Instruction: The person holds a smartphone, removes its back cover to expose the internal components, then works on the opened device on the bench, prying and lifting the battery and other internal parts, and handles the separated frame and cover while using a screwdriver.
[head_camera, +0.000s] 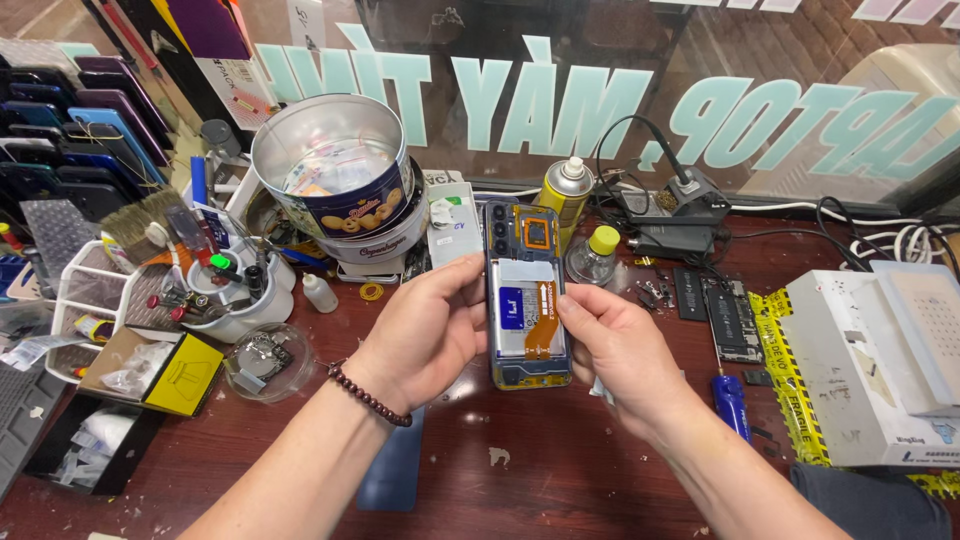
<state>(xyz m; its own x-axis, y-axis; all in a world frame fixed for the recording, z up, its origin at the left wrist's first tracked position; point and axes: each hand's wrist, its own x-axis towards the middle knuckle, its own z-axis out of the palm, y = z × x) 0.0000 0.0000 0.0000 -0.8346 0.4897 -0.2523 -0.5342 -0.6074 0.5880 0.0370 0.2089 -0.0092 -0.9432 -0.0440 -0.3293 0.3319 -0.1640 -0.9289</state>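
- Left hand (420, 335): curled around the left edge of the opened smartphone (527, 295), thumb on its rim.
- Opened smartphone: held upright above the wooden workbench (560, 470), back cover off, battery and orange flex cable exposed. It looks light, stiff and fragile; best gripped by the frame edges.
- Right hand (625, 355): closed on the right edge.

**Your bench and what sits on it**

You are working over a dark red wooden bench (560, 470), scuffed in the near middle. At your far left a round metal biscuit tin (335, 165) leans on a white bowl (385, 245). A white wire basket (85, 290) stands at the left edge, with a yellow-and-black box (185, 373) nearer you. A yellow spray can (566, 195) stands far centre, and 1 white machine (880, 360) fills your right side.
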